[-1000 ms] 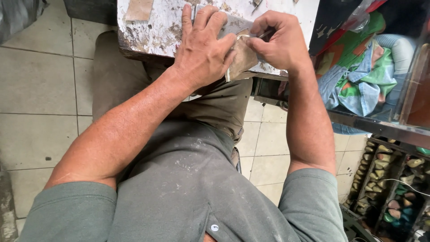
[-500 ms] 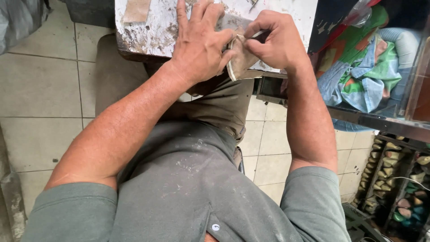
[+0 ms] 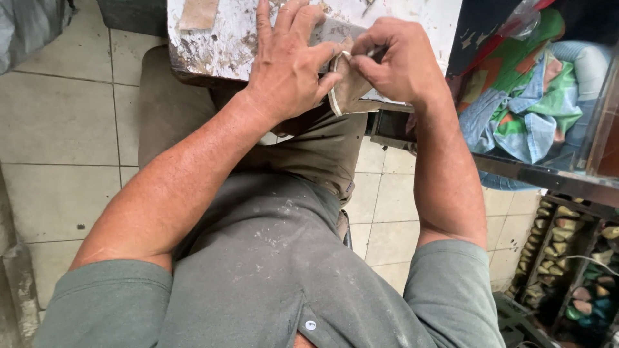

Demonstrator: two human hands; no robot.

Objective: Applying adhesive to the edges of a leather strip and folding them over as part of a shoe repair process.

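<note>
Head view: a tan, curved piece of material point(image 3: 351, 90), shaped like a shoe part with a pale edge, is being held at the near edge of a worn white counter point(image 3: 225, 38), partly overhanging it above the lap. The left hand point(image 3: 290, 64) is being pressed flat on top, fingers spread across the counter surface and the upper part of the piece, thumb lying along its pale edge; its grip is being kept apart, nothing clamped, only pressing down. The right hand point(image 3: 396, 61) is being curled just beside the left, touching the piece at its upper right; its grip is being kept together, thumb and forefinger pinched, and a thin dark item is showing between them, too small to identify, so what it is clamped on cannot be told. A tan rectangular scrap point(image 3: 198, 13) is lying on the counter's far left part, well apart from both hands. Counter surface is being seen as scuffed and stained, paint worn off at the near edge. A grey-green shirt point(image 3: 271, 277) with pale dust specks and olive trousers point(image 3: 322, 148) are being worn by the seated person. Beige floor tiles point(image 3: 58, 129) are being seen to the left and below. Crumpled cloth point(image 3: 529, 103) in green, blue and orange is lying at right, beyond a metal frame bar point(image 3: 548, 177). A rack of small stacked items point(image 3: 567, 258) is standing at lower right, details blurred.
</note>
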